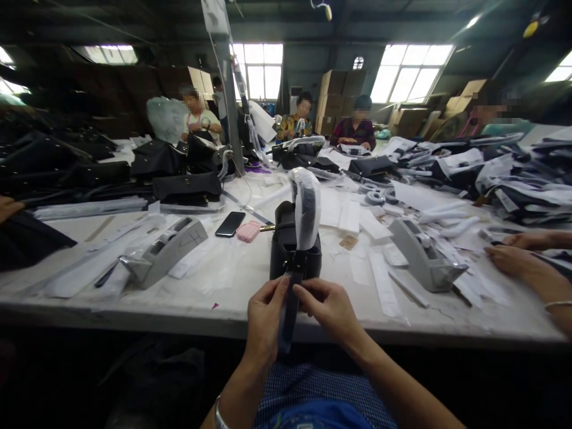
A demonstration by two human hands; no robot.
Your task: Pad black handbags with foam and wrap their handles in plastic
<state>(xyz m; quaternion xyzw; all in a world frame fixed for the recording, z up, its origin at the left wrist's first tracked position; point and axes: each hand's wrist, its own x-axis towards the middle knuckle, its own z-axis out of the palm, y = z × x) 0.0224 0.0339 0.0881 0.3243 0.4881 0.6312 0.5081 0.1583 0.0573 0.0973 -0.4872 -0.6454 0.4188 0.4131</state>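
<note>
A small black handbag [286, 247] stands upright near the front edge of the white table [232, 298], its handle [305, 205] wrapped in clear plastic film. A dark strap [290, 310] hangs from the bag's front over the table edge. My left hand [264, 322] is closed around this strap from the left. My right hand [329, 307] pinches the strap's upper part from the right, just below the bag's metal fitting.
Two grey tape dispensers [167, 250] [422, 256] flank the bag. A black phone [230, 224] and a pink case [248, 231] lie behind it, among loose white paper strips. Another person's hands [513, 256] work at the right. Black bags pile up at the left and far side, where several people sit.
</note>
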